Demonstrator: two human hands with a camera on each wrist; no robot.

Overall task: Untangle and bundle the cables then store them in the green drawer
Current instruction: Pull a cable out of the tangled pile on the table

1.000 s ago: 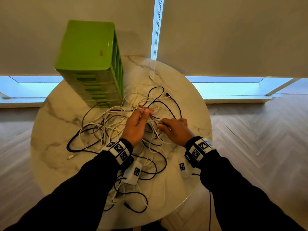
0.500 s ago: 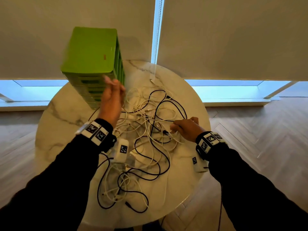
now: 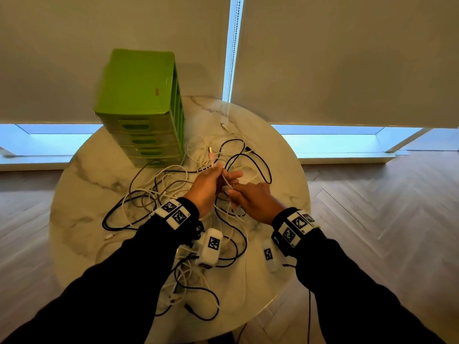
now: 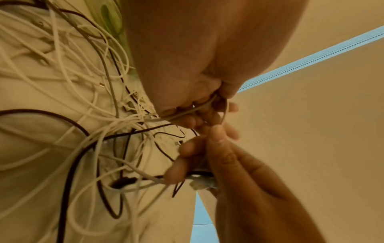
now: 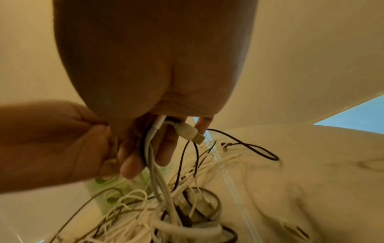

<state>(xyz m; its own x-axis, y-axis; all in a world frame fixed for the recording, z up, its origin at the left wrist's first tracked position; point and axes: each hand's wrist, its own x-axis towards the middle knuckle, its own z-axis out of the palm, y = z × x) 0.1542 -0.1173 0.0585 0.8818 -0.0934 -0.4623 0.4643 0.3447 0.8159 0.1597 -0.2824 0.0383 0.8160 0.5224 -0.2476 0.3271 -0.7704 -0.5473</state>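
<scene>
Both your hands work the cables above the bench.
Your left hand fingers pinch a white cable; your right hand fingers curl round cables. The green drawer stands far left.

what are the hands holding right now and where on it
Left hand grips thin white cables partway along, near a pink-tipped end. Right hand holds white cables just behind a white USB plug.
</scene>
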